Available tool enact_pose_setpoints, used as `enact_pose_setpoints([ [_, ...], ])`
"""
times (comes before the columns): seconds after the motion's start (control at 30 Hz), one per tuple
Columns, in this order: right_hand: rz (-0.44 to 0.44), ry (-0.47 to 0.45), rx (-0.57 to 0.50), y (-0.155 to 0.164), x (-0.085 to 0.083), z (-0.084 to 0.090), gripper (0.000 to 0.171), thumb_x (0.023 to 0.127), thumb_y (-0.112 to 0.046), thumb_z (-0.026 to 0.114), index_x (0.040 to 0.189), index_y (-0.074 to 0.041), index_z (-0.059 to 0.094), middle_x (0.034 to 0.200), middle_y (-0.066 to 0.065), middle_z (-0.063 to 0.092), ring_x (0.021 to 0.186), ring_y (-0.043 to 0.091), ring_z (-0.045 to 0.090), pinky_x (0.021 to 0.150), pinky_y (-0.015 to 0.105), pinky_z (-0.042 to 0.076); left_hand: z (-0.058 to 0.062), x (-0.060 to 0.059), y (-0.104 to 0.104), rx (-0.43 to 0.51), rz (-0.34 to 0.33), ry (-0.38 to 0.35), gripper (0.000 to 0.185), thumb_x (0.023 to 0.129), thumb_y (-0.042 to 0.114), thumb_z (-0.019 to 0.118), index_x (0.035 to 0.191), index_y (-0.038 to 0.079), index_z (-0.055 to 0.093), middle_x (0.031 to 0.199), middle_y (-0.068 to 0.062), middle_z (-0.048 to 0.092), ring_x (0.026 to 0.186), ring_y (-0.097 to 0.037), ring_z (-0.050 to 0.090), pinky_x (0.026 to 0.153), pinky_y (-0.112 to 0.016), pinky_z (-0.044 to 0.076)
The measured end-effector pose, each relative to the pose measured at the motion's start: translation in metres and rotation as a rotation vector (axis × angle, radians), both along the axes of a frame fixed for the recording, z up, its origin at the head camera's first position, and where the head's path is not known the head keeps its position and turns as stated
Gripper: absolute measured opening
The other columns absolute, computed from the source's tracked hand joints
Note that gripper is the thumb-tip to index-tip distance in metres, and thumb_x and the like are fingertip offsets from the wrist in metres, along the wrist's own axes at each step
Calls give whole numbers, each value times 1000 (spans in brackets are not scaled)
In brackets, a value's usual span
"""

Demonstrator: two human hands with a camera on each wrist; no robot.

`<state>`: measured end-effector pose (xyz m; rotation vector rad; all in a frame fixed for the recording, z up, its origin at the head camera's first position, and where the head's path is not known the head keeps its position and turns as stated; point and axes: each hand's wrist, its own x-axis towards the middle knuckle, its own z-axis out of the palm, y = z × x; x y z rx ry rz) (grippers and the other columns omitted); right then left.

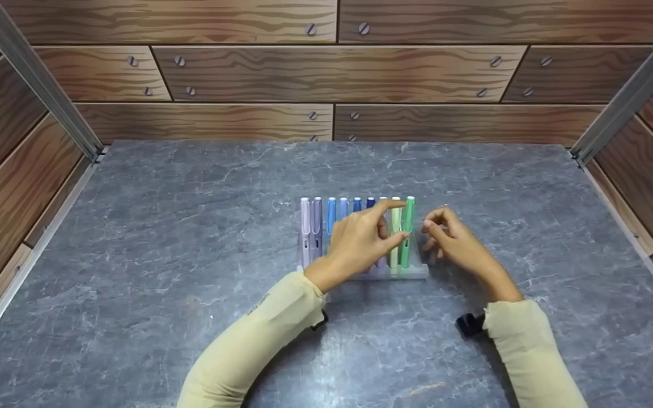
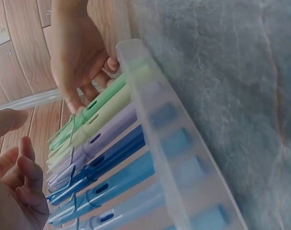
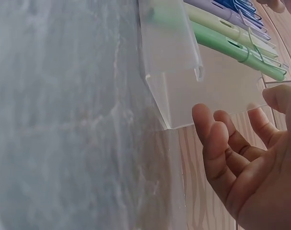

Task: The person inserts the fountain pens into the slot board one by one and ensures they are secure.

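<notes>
A row of capped pens in purple, blue, pale yellow and green leans in a translucent plastic pen stand (image 1: 417,274). My left hand (image 1: 360,235) is over the middle of the row, hiding part of several pens. Its index finger and thumb are spread near the green pen (image 1: 410,212) at the right end. In the left wrist view a gap shows between my left fingers (image 2: 29,167) and the pen caps. Just right of the stand, my right hand (image 1: 456,241) has loosely bent fingers around nothing. The right wrist view shows its fingertips beside the stand's clear end (image 3: 217,96).
The stand rests on a grey marbled tabletop (image 1: 190,226). Wood-patterned panels (image 1: 326,73) enclose the back and sides, with metal posts (image 1: 49,85) at the rear corners. A black wrist camera (image 1: 470,324) sits by the right sleeve (image 1: 525,334).
</notes>
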<state>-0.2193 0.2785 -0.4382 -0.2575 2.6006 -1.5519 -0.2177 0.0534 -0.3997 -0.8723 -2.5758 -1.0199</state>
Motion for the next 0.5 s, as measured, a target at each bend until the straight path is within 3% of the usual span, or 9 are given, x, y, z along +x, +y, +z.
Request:
enact_pose_setpoints([
  [0.5,-44,38,60,10,11,5,34,104,-28,42,121,1,39,117,21,51,79,12,65,59,28,50,-2,2,-25,51,19,-21,46,85,36,73,126,21,59,66,6,61,50,0,40,44,-15,29],
])
